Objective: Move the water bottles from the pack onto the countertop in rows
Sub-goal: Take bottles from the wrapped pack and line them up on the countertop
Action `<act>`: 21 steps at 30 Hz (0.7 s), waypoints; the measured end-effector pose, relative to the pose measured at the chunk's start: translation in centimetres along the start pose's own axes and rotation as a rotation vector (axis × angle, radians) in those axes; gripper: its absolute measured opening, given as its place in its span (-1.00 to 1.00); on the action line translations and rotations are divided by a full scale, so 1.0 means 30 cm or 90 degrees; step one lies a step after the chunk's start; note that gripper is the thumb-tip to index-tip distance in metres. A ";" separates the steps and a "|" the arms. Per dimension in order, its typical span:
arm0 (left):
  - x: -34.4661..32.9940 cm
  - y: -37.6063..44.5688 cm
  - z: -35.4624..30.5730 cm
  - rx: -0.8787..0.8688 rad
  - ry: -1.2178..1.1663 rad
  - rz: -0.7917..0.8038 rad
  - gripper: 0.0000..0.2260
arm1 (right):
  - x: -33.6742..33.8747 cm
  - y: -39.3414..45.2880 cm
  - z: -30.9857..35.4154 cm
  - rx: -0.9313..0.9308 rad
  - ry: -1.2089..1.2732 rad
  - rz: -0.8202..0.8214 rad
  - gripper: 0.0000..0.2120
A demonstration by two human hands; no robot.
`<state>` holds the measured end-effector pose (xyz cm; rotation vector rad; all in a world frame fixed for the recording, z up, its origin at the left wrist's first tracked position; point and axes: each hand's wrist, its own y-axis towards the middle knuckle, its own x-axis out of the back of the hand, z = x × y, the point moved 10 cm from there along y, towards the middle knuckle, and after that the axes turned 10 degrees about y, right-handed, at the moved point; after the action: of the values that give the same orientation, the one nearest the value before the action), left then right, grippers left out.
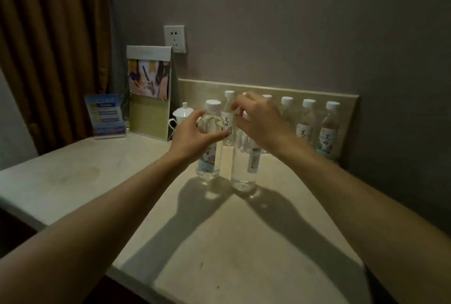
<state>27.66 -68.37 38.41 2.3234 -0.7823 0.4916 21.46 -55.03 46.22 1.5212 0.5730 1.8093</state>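
Head view: the surface (219, 242), a pale stone counter, spans the near and middle field and ends at a low backsplash on the far side. A brown curtain (53, 42) hangs at far left. A tall paper bag (149, 91) stands upright at the far left of the surface, with a blue card stand (106, 115) to its left and a white lidded cup (182, 114) just right of it. A back row of bottles (307, 118) with white caps stands upright along the backsplash, running toward the far right. Two front bottles stand nearer, side by side: the left front bottle (210, 142) and the right front bottle (244, 164). The left hand (195, 136) holds the left front bottle, fingers curled round its upper body below the cap. The right hand (262, 123) covers the top of the right front bottle, fingers curled at its neck; the grip there appears clamped, the cap hidden.
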 end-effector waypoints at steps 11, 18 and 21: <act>-0.090 0.147 0.134 -0.062 -0.019 0.026 -0.31 | -0.130 -0.005 -0.139 -0.203 0.022 -0.158 -0.73; -0.159 0.191 0.150 -0.123 -0.038 0.178 -0.42 | -0.270 -0.165 -0.287 -0.468 0.317 -0.042 -0.22; -0.189 0.183 0.184 -0.125 -0.053 0.295 -0.37 | -0.368 -0.288 -0.297 -0.529 0.403 0.141 -0.38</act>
<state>20.64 -73.19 33.89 1.9879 -1.3580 0.4894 15.54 -56.63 30.79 0.4577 -0.1086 2.2903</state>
